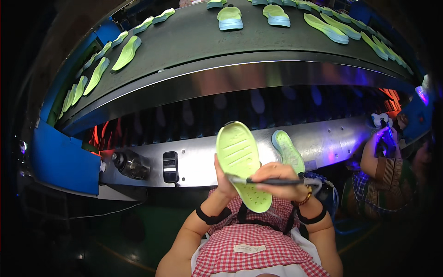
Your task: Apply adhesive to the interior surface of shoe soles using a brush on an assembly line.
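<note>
My left hand (224,181) grips a yellow-green shoe sole (238,152) by its left side, holding it up in front of my apron with its patterned inner face showing. In my right hand (278,173) is a slim brush (281,182) with a dark handle. Its pale tip crosses the middle of the sole, close to the fingers of my left hand; whether it touches the surface I cannot tell. A second sole (288,152), green with a light-blue rim, lies on the metal ledge (203,157) just beyond my right hand.
Across the dark conveyor belt (184,46) lie several green and blue soles (230,18). Below it, a dark slot (207,113) holds more soles, with red glow at both ends. A bottle (131,165) and a black case (170,167) stand on the ledge. A co-worker's arm (370,154) is at right.
</note>
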Motion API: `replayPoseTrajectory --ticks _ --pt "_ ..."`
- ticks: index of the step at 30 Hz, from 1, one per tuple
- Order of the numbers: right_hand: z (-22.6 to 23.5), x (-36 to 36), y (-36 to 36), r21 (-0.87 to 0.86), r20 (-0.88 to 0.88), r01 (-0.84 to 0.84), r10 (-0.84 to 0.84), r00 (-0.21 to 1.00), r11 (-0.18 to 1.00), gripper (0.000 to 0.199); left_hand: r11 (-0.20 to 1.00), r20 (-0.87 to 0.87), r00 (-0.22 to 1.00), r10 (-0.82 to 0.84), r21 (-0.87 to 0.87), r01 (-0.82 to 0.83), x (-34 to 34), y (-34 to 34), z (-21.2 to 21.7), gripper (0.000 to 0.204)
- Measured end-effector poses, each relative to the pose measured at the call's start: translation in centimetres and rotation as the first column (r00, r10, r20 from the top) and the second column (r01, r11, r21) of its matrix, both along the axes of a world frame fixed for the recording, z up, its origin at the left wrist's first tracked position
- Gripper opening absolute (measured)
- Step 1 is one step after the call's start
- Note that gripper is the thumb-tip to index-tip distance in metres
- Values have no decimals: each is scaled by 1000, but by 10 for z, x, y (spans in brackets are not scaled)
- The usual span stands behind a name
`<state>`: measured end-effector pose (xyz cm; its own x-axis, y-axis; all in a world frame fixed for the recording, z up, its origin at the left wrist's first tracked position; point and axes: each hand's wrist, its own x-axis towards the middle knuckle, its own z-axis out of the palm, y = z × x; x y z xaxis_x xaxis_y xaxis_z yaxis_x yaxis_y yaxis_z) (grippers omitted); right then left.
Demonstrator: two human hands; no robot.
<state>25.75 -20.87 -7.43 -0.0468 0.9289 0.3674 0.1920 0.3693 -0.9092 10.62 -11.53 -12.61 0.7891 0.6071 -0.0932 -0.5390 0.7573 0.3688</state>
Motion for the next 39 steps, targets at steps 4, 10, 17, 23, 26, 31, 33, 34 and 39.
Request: replayPoseTrajectory --ticks 4,10,17,23,26,31,33,34,39 --pt "11 3 -9 -6 -68 -113 112 991 994 24 983 48 996 71 164 -78 0 7 7 91" --pt "6 2 -15 -2 39 -166 166 985 986 25 929 107 950 293 202 -310 1 17 17 95" --pt "3 7 -19 58 29 -22 20 999 998 26 867 116 894 432 217 -448 -3 23 36 94" --pt "-1 16 -16 14 -27 148 -148 989 989 27 873 59 904 423 240 -425 0 25 46 92" --pt "1 11 -19 -7 3 -114 114 993 993 27 862 63 904 424 276 -424 -3 27 48 93" --pt "-5 12 -21 -226 -521 -144 6 854 963 21 915 4 941 339 232 -331 -6 19 47 88" --pt "-10 -6 -18 -290 -671 -138 -98 735 947 20 961 -10 962 273 50 -273 4 -6 46 80" --pt "-11 -14 -17 -353 -787 -153 -204 582 923 19 959 -8 960 280 55 -279 0 -7 42 80" --pt "22 6 -28 -267 -256 -234 165 953 935 21 975 -61 996 -71 206 82 -23 9 4 67"
